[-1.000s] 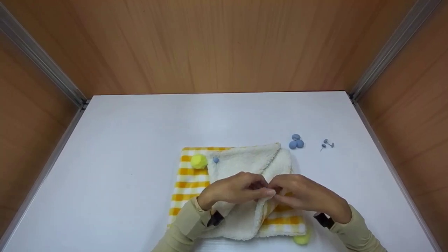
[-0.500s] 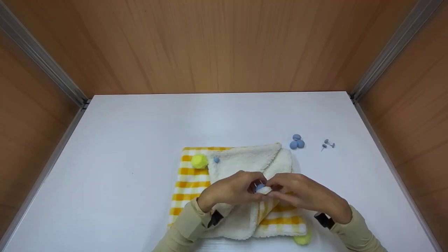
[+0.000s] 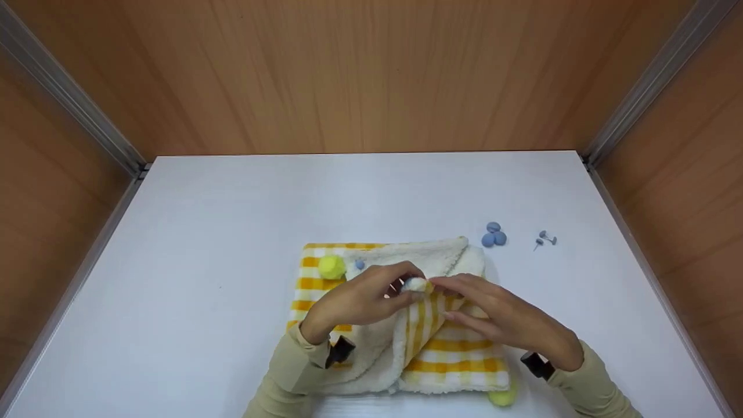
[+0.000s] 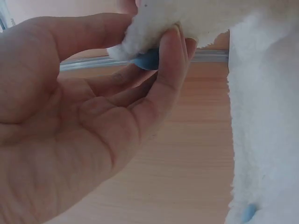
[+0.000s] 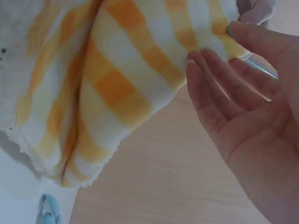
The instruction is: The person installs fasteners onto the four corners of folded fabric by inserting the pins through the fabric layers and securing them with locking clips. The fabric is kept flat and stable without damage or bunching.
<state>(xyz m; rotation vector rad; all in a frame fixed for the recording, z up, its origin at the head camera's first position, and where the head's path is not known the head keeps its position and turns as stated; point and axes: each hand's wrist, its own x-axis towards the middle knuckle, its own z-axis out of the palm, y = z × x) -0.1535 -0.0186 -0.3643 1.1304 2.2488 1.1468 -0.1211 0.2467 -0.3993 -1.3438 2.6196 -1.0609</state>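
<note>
A soft cloth [image 3: 429, 325], yellow-and-white checked on one side and white fleece on the other, lies folded on the table. With thumb and fingers my left hand [image 3: 361, 295] grips a raised corner of it. Below that corner a blue rounded cap [image 4: 148, 60] shows between the left fingers. My right hand [image 3: 505, 310] is beside the same corner, index fingertip right at it and thumb spread away. The right wrist view has its fingers against the checked side [image 5: 126, 93]. Another small blue piece [image 3: 360, 265] sits on the fleece near its upper left corner.
Three blue round caps [image 3: 494, 235] lie together beyond the cloth, on the right. Beside them are several small blue-headed pins [image 3: 544, 239]. A bright yellow lump [image 3: 331, 267] rests on the cloth's left part; another [image 3: 502, 397] pokes out at its lower right. Wood panels [image 3: 360, 75] surround the white table.
The left hand has moved up and left, pulling the gripped corner along, so more checked fabric shows. The right thumb has come away from the corner.
</note>
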